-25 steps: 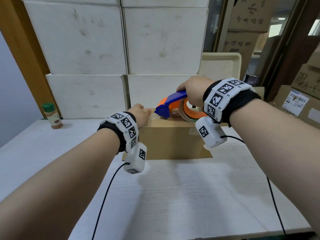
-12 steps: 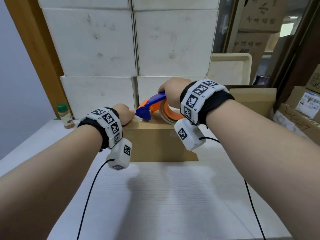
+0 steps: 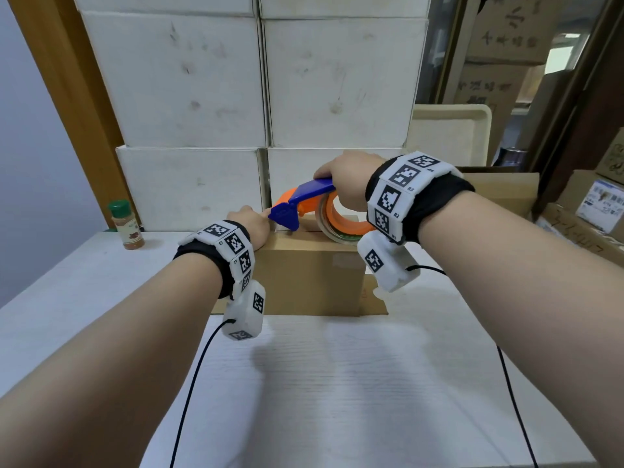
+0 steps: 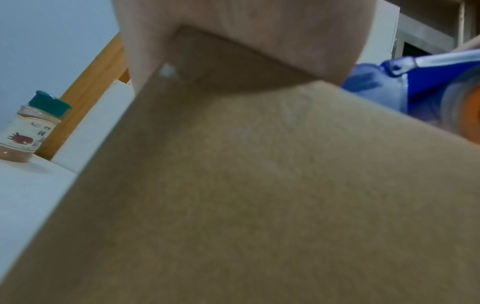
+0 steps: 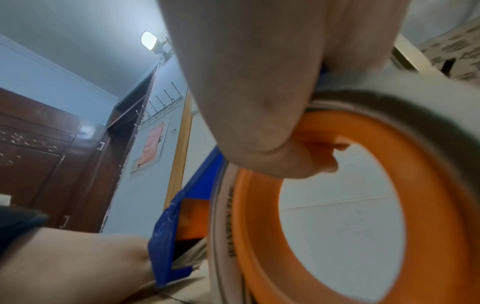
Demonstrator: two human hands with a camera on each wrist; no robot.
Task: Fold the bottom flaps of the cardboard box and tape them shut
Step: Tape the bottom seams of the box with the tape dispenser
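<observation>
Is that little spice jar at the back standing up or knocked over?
Upright. The spice jar stands on the white table with its green cap on top, left of the cardboard box.

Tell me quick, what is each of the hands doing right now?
Left hand: rests on the top left edge of the cardboard box, fingers not curled round anything.
Right hand: grips the tape dispenser on top of the box.

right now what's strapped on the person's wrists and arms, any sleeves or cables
No sleeves: both forearms are bare. The left hand and right hand each have a black wristband at the wrist, overlaid with a band of white segmented tiles printed with black square fiducial markers. A white camera pod, also marker-tagged, hangs under each wrist, and a thin black cable trails from each pod.
</observation>
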